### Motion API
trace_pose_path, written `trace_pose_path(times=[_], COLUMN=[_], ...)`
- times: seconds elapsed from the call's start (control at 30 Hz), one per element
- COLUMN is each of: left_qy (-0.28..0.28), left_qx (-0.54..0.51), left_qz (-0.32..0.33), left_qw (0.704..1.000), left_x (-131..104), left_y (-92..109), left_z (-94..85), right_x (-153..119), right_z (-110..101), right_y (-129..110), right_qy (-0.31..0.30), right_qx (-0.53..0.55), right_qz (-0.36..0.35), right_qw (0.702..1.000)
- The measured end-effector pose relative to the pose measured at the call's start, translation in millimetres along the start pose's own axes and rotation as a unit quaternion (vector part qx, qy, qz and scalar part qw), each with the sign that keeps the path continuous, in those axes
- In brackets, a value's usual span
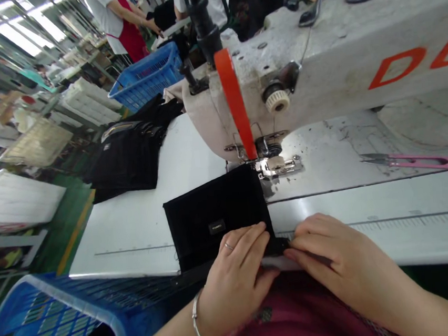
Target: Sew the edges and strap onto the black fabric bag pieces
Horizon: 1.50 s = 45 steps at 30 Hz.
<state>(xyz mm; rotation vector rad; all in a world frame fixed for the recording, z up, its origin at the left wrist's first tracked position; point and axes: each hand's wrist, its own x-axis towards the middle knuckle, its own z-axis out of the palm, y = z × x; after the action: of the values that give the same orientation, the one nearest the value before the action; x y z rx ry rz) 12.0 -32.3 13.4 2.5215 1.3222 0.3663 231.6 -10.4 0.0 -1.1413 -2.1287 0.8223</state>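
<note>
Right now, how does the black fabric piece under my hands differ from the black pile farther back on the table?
The black fabric piece lies flat and squared off by the sewing machine; the black pile is heaped and rumpled. The piece shows a small label and is pressed at its near edge by the left hand and right hand; the pile sits untouched, far left. Both are black and rest on the white table.

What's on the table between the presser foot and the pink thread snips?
Nothing: in the head view, the stretch of worn machine bed between the presser foot and the pink thread snips is bare, showing only scuffs and stains.
</note>
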Motion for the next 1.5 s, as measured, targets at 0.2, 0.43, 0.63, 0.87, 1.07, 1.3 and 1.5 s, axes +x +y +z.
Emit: trace_pose_path(times=[0.2,0.43,0.63,0.87,1.07,1.3,1.5], left_qy=[0.015,0.0,-0.003,0.023,-0.016,-0.064,-0.043], left_qx=[0.005,-0.039,-0.063,-0.08,-0.037,0.033,0.037], left_qz=[0.012,-0.004,-0.085,-0.075,0.005,0.086,0.078], left_qw=[1.0,0.999,0.994,0.994,0.999,0.994,0.995], left_x=[4,19,26,31,33,39,31], left_y=[-5,-9,-4,-5,-8,-10,-7], left_z=[3.7,-5.9,-11.4,-25.0,-32.1,-31.1,-19.9], right_x=[16,29,34,36,37,34,30], right_z=[-2,-9,-19,-21,-14,-13,-15], right_y=[10,24,26,20,18,19,22], right_qy=[0.029,-0.005,-0.054,-0.08,-0.082,-0.085,-0.049], right_qx=[-0.125,-0.089,-0.099,-0.087,-0.14,-0.156,-0.114], right_qz=[-0.142,-0.137,-0.129,-0.119,-0.131,-0.131,-0.132], right_qw=[0.981,0.987,0.985,0.986,0.978,0.975,0.983])
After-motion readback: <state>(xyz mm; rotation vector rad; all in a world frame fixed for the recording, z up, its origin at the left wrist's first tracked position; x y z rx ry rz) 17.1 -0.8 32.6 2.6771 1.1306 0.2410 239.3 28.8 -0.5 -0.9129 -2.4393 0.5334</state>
